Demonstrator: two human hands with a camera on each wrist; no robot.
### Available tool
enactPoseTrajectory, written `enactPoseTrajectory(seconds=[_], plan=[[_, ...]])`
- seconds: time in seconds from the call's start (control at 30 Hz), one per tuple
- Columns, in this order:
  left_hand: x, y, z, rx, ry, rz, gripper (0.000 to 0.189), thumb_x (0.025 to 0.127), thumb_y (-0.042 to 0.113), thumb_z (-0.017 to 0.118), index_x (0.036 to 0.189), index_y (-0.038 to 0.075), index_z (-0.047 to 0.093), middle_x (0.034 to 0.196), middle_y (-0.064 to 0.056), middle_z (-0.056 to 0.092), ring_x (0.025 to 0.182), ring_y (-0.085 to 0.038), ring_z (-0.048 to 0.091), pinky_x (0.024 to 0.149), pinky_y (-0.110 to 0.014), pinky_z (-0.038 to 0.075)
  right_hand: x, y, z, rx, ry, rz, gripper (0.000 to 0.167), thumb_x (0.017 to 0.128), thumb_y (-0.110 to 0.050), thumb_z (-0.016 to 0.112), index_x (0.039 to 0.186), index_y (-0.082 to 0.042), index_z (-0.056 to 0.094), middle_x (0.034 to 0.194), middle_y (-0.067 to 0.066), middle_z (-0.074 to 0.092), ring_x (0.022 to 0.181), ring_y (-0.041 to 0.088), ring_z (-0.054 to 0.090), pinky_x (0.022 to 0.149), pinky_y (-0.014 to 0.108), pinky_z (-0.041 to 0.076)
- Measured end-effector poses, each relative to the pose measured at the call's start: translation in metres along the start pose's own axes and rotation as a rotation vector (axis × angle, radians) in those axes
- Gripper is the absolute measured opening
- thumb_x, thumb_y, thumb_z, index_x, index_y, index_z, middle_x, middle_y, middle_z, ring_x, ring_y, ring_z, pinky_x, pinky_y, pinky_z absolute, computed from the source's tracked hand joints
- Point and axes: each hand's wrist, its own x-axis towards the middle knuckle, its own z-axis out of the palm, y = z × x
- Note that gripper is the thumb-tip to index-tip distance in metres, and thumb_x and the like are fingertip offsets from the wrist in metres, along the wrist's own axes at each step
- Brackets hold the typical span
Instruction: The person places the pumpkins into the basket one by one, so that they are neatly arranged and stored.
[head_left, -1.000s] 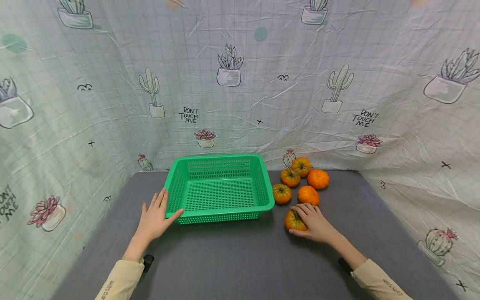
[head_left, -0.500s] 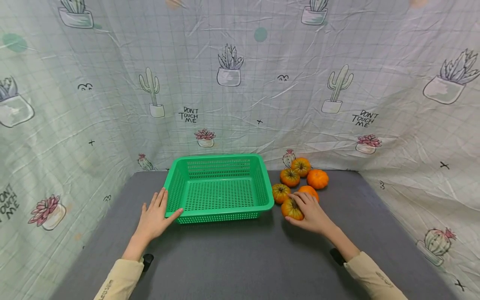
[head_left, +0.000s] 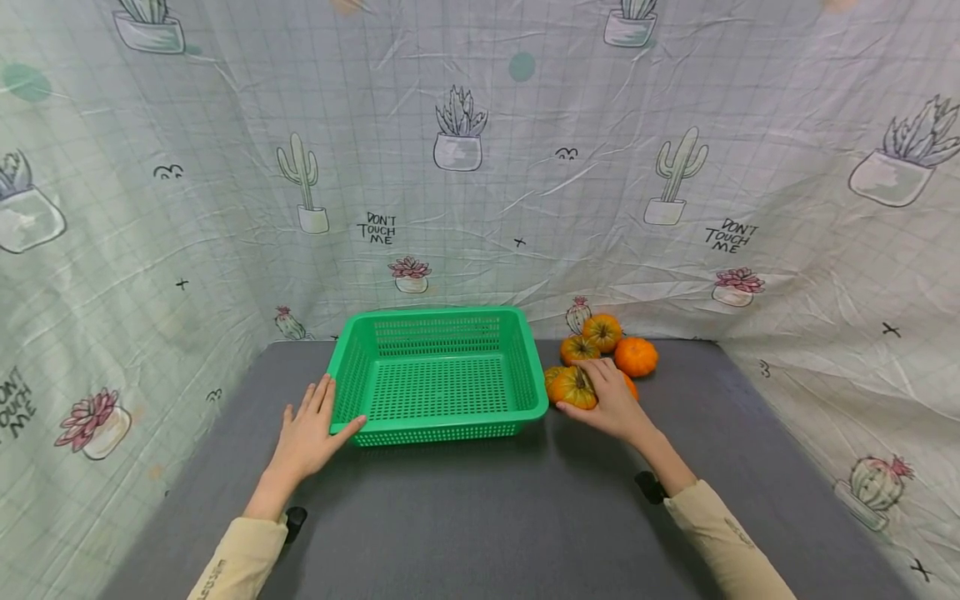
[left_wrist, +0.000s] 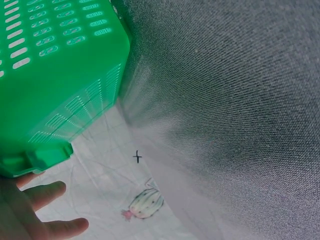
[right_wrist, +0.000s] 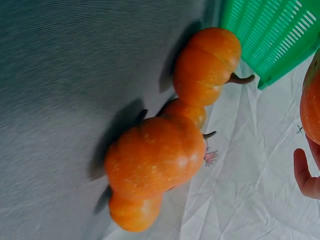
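A person in pale sleeves (head_left: 720, 533) is working with both bare hands at a dark grey surface (head_left: 450, 517). The right hand (head_left: 613, 404) is gripping a greenish-orange pumpkin (head_left: 572, 388) from above, its fingers curling over the top and the thumb bracing the near side. That pumpkin is hanging just off the right edge of a green basket (head_left: 450, 425), and a shadow is falling on the surface beneath it. The right wrist view is showing it apart from the pumpkins visible there. Behind it, a mottled pumpkin (head_left: 551, 375) is peeking out beside the rim, and an orange pumpkin (head_left: 628, 385) is half hiding behind the hand. Farther back, a brighter orange pumpkin (head_left: 636, 357) is sitting on the right, while two streaked pumpkins, one nearer (head_left: 580, 349) and one farther (head_left: 602, 333), are lying close together near the cloth backdrop (head_left: 525, 192). The left hand (head_left: 306, 437) is resting at the basket's near left corner, fingers stretching straight along the side and thumb spreading wide over the front rim, gripping nothing. The basket is standing on the surface, its slotted floor showing. Cactus drawings are covering the backdrop.
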Motion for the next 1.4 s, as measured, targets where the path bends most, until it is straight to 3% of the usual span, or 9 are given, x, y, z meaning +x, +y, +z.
enactPoseTrajectory(seconds=[0.2,0.53,0.77,0.9,1.23,1.4], plan=[[0.0,0.002,0.0,0.005,0.007,0.011,0.091,0.083,0.06,0.044,0.142,-0.002,0.013,0.148,-0.022,0.013,0.134,-0.043,0.013,0.097,-0.07,0.009,0.011,0.0,0.004,0.001,-0.016,0.037,0.062,0.07,-0.034,0.072,0.122,-0.006,0.051,0.115,0.012,0.053,0.1,0.025,0.043,0.085,0.047,0.036],[0.0,0.0,-0.002,-0.001,0.018,0.017,0.092,0.083,0.06,0.044,0.142,-0.003,0.013,0.148,-0.022,0.013,0.134,-0.043,0.012,0.096,-0.071,0.008,0.042,-0.008,0.016,0.049,-0.038,0.03,0.062,0.074,-0.038,0.069,0.125,-0.009,0.049,0.117,0.012,0.052,0.103,0.027,0.042,0.088,0.05,0.035],[0.0,0.0,-0.001,0.013,0.004,0.006,0.091,0.083,0.061,0.043,0.143,-0.001,0.013,0.148,-0.021,0.013,0.135,-0.042,0.012,0.097,-0.07,0.009,0.061,-0.005,0.028,0.001,-0.094,-0.001,0.063,0.077,-0.04,0.066,0.129,-0.011,0.046,0.121,0.012,0.051,0.102,0.028,0.044,0.086,0.047,0.038],[-0.001,0.0,-0.001,0.011,0.003,0.0,0.091,0.083,0.061,0.043,0.143,-0.001,0.013,0.149,-0.021,0.012,0.135,-0.041,0.012,0.097,-0.07,0.009,0.072,-0.001,0.034,-0.018,-0.135,-0.009,0.065,0.078,-0.042,0.064,0.13,-0.009,0.044,0.124,0.013,0.049,0.105,0.03,0.045,0.092,0.049,0.035],[0.0,-0.001,0.0,0.002,0.002,-0.002,0.091,0.083,0.061,0.043,0.143,-0.001,0.012,0.149,-0.021,0.011,0.135,-0.041,0.011,0.097,-0.071,0.008,0.102,0.01,0.05,-0.033,-0.237,0.027,0.072,0.081,-0.053,0.055,0.134,-0.008,0.038,0.123,0.016,0.043,0.111,0.033,0.039,0.089,0.05,0.038],[0.001,-0.001,0.0,0.002,-0.009,-0.008,0.091,0.084,0.061,0.042,0.143,-0.001,0.012,0.149,-0.02,0.01,0.136,-0.04,0.011,0.097,-0.07,0.008,0.116,0.011,0.059,-0.09,-0.301,0.04,0.077,0.08,-0.057,0.053,0.138,-0.011,0.031,0.129,0.013,0.042,0.116,0.031,0.037,0.095,0.051,0.033]])
